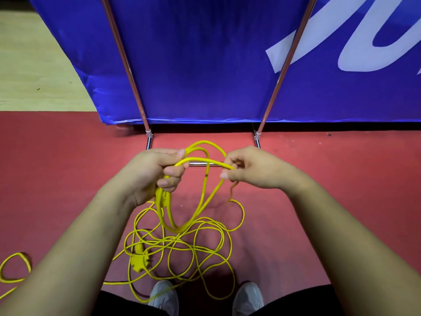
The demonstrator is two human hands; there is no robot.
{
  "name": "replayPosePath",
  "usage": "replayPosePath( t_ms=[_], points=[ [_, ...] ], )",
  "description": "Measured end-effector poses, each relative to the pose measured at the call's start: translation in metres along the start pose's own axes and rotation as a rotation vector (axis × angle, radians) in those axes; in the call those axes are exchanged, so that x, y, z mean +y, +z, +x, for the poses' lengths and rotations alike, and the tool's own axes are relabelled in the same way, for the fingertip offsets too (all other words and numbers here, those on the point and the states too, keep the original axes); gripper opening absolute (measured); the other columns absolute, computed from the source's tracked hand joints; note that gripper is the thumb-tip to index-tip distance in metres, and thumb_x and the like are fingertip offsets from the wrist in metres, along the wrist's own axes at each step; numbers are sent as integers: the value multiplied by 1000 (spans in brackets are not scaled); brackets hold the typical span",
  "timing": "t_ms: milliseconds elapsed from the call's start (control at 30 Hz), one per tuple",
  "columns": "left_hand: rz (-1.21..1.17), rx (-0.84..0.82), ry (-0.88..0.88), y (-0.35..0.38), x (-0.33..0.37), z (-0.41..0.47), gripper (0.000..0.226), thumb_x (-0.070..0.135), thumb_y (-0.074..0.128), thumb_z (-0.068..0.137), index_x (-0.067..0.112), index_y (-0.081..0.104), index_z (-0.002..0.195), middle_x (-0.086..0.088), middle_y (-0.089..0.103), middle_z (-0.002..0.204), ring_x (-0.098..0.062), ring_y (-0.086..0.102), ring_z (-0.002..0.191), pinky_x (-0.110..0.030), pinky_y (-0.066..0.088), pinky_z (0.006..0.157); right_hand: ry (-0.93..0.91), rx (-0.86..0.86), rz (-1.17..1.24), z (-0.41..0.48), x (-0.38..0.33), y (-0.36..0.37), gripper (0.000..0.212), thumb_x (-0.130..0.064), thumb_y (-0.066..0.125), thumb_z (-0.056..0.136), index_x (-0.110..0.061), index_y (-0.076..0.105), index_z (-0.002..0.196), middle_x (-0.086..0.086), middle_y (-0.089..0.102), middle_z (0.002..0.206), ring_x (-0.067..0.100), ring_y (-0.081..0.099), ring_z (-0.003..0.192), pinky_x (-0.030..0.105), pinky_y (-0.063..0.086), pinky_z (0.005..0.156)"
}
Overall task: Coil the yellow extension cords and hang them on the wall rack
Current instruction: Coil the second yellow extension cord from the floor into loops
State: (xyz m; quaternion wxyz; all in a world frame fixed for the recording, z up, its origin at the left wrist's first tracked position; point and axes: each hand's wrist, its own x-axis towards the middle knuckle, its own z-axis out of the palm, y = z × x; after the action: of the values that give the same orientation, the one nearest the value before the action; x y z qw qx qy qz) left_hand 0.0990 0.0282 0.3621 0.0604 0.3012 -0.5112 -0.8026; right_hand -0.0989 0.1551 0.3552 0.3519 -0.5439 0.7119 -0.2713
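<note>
Yellow extension cord turns sit gathered in our left hand, fingers curled around them, with a yellow plug hanging just under the palm. Our right hand pinches one strand close beside it. Below, the rest lies tangled on the red floor in front of our grey shoes. Beyond stands a blue banner on a metal frame.

The yellow extension cord is thin and bright. A few long loops hang gathered from the left hand, with one strand pinched in the right hand. The rest lies loosely tangled on the red floor, with a yellow plug block among the strands. Another yellow loop lies well apart at lower left — same cord or not, unclear.
</note>
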Motion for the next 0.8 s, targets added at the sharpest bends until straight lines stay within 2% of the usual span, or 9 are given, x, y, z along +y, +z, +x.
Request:
replayPosePath(
  t_ms=[100, 200, 267, 367, 433, 500, 567, 667, 800],
  points=[
    [39, 14, -45, -1, -4, 1, 23, 18, 44, 95, 3, 49, 79, 0, 33, 48, -10, 26, 32, -18, 22, 38, 37, 39, 83, 0, 14, -1, 9, -13, 69, 88, -10, 63, 82, 7, 64, 65, 26, 64, 61, 48, 56, 70],
    [102, 9, -52, -1, -4, 0, 22, 17, 46, 94, 0, 52, 81, -9, 47, 51, -16, 35, 33, -20, 29, 38, 18, 106, 117, 0, 10, -4, 6, -16, 68, 89, -10, 69, 86, -3, 54, 58, 10, 49, 49, 27, 45, 52],
    [111, 4, -34, -1, -3, -2, 25, 16, 45, 94, -2, 56, 82, -17, 59, 58, -21, 43, 34, -22, 33, 39, -10, 141, 76, 1, 6, -6, 10, -19, 68, 90, -12, 75, 91, -9, 51, 55, 3, 42, 50, 17, 37, 51],
    [59, -34, -34, 2, -3, -3, 25, 19, 48, 88, -2, 60, 84, -22, 66, 67, -24, 51, 38, -23, 41, 40, -67, 139, 22, 2, 2, -5, 11, -21, 68, 90, -15, 77, 90, -7, 47, 59, 4, 38, 58, 26, 35, 58],
    [26, -52, -51, 2, -4, -2, 26, 22, 50, 84, -2, 61, 84, -21, 66, 67, -26, 57, 43, -25, 46, 42, -104, 109, 2, 3, -1, -1, 12, -25, 68, 89, -17, 77, 89, 11, 53, 65, 10, 39, 64, 33, 37, 60],
    [43, -86, -64, 3, -6, -1, 27, 22, 50, 85, -2, 61, 84, -19, 64, 63, -26, 56, 42, -26, 45, 42, -142, 114, -14, 5, -4, 0, 14, -29, 67, 88, -19, 76, 92, 23, 63, 80, 23, 49, 67, 42, 46, 67],
    [76, -124, -67, 4, -8, -1, 29, 21, 48, 88, -5, 61, 88, -15, 55, 56, -20, 45, 36, -24, 38, 41, -168, 152, -7, 5, -7, 0, 12, -27, 67, 88, -20, 76, 92, 20, 66, 87, 32, 59, 80, 46, 50, 75],
    [52, -167, -78, 4, -8, -1, 33, 25, 45, 92, -3, 61, 91, -2, 32, 51, -11, 28, 34, -21, 28, 42, -184, 197, -3, 5, -7, -1, 9, -21, 67, 89, -17, 75, 89, 5, 69, 81, 22, 61, 80, 39, 49, 75],
    [19, -167, -54, 3, -5, -1, 27, 27, 45, 94, 9, 54, 76, 2, 27, 51, -9, 26, 36, -21, 26, 41, -158, 230, -18, 9, 3, 0, 7, -24, 69, 87, -18, 71, 83, 4, 67, 74, 23, 61, 73, 39, 49, 67]
  ],
)
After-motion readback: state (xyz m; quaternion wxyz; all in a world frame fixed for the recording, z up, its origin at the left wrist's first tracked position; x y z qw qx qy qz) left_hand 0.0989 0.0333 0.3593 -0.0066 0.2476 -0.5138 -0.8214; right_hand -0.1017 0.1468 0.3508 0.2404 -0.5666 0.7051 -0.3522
